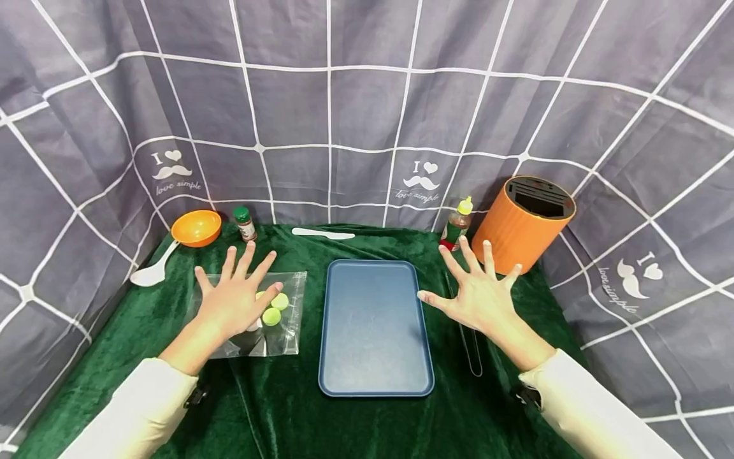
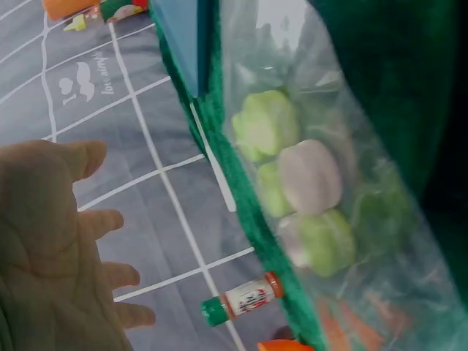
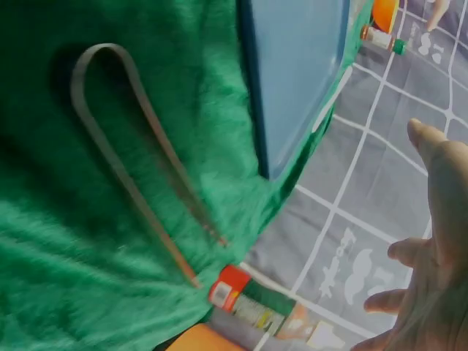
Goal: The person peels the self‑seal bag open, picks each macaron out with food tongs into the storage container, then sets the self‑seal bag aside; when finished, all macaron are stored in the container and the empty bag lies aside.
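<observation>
left hand and right hand hover, fingers spread apart.
clear bag of green and pale pieces lies below left hand; tongs below right hand, blue tray between.

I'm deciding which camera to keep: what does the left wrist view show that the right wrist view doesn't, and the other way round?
Only left wrist: the bag and the pieces inside.

Only right wrist: the tongs and the right hand.

Both: tray, knife, shaker, bottle, bowl, block, cloth, curtain and, apparently, the left hand, just a sliver at the right wrist view's top edge.
</observation>
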### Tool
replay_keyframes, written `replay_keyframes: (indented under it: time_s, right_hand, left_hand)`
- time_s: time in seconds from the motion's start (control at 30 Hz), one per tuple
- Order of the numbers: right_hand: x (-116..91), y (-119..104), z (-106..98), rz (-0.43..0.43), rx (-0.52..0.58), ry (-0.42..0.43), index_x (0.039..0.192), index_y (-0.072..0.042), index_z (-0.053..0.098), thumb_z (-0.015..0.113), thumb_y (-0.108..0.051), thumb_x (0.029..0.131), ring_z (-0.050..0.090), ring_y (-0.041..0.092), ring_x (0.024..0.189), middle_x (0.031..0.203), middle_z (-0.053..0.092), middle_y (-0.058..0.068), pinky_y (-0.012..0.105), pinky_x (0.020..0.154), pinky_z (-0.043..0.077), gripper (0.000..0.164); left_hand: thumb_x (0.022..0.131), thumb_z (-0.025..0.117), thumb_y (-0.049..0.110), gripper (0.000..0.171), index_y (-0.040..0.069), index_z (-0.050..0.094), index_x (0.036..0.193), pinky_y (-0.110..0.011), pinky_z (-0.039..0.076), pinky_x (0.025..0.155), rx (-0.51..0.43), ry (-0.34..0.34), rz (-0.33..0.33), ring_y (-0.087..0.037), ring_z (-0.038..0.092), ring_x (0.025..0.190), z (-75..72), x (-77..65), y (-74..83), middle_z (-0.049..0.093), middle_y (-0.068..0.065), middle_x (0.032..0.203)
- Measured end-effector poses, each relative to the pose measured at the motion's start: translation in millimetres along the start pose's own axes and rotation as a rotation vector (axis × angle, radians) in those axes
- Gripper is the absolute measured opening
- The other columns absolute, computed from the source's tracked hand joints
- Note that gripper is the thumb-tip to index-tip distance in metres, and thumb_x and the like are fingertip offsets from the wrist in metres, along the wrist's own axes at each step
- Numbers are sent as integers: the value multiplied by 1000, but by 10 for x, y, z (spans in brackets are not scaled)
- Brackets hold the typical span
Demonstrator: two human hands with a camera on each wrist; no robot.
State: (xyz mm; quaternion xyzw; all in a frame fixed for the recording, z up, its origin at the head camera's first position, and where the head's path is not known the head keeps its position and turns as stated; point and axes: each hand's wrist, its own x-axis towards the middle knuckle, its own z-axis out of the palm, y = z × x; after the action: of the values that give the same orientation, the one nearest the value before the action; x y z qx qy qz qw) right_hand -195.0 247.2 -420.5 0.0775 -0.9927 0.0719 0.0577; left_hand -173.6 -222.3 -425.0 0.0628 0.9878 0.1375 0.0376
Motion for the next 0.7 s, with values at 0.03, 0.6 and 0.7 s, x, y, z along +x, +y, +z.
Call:
replay_keyframes:
  time_s: [0.03, 0.6, 0.7]
  right_hand:
    - [32, -38, 6, -6, -1, 1, 176, -43, 27, 50, -103, 84, 4, 50, 173, 189, 13, 6, 101, 111, -6, 113]
    - [495, -826, 260, -170, -15, -60, 176, -42, 31, 58, -94, 89, 8, 44, 174, 187, 23, 4, 98, 115, -2, 105]
    - [565, -984, 325, -215, -17, -70, 175, -40, 32, 60, -91, 92, 11, 43, 174, 186, 24, 4, 98, 116, 1, 102]
  left_hand:
    - [114, 42, 67, 78, 31, 20, 180, -97, -12, 114, 1, -13, 3, -51, -6, 172, 20, -3, -15, 2, -17, 188]
    - [112, 34, 72, 76, 34, 26, 178, -100, 0, 113, -157, -221, 11, -57, 1, 170, 624, -20, -418, 5, -22, 187]
    - [111, 32, 75, 77, 36, 26, 178, -100, 1, 112, -154, -216, 9, -60, -1, 169, 703, 0, -475, 5, -23, 187]
